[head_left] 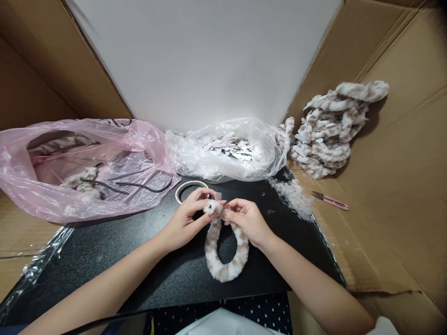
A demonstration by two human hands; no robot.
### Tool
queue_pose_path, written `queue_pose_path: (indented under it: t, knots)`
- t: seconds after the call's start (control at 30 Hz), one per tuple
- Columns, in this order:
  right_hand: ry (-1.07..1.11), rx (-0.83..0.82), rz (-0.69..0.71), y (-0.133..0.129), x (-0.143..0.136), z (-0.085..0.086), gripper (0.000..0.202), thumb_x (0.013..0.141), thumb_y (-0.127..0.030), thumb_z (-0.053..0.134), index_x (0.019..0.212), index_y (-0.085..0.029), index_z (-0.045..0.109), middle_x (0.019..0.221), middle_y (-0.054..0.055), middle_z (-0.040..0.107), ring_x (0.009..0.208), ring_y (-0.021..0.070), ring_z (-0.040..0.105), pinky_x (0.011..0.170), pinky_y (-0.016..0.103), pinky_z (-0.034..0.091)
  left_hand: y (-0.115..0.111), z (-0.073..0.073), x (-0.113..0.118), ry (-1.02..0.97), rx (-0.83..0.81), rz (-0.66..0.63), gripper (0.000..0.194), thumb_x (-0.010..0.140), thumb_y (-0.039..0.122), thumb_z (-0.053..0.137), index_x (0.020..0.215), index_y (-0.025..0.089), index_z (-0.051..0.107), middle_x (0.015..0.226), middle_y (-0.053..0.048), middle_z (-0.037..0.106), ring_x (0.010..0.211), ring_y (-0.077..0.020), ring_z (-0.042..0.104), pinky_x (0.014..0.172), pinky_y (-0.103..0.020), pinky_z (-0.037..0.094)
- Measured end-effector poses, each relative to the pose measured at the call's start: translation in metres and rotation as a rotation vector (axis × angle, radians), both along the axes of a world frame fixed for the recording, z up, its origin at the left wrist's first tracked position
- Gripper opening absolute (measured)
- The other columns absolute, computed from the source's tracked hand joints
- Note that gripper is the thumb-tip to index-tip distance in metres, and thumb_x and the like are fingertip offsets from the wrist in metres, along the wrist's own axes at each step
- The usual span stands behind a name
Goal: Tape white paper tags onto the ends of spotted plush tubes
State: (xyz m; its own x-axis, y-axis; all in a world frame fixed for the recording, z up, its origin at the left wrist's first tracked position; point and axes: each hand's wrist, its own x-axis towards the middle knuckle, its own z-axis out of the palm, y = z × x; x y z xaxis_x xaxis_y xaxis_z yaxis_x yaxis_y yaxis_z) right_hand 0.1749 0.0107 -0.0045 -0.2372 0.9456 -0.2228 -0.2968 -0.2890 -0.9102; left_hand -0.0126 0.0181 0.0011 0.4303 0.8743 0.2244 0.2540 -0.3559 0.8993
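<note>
A furry white-and-beige spotted tube [226,272] is bent into a loop over the black tabletop, its two ends brought together at the top. My left hand [186,218] is closed on one end, where a small dark core shows in the fur. A small pale piece [218,196], perhaps tape, shows at that hand's fingertips. Pinched by my right hand [249,221] is the other end, with a dark tip poking up between the two hands. My fingers partly hide where the ends meet. Just behind my left hand lies a roll of tape [179,191].
On the left, a pink plastic bag [139,132] holds furry pieces and black rods. A clear bag [188,163] contains white tags. Furry loops [328,135] are piled at the right, near loose fluff [293,195] and pink thread snips [335,202]. Cardboard walls [401,186] flank the table.
</note>
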Motion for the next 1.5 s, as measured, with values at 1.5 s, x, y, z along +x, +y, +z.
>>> queue_pose_path:
  t: [1.5]
  knots:
    - [-0.304,0.318,0.190,0.006,0.019,0.003,0.027,0.077,-0.042,0.072,0.092,-0.020,0.071,0.080,0.002,0.065,0.069,0.0145,0.058,0.065,0.026,0.047,-0.006,-0.011,0.010,-0.467,-0.816,-0.169,0.032,0.070,0.040,0.081,0.083,0.011,0.076,0.080,-0.011,0.075,0.068,-0.0182,0.071,0.065,-0.025,0.056]
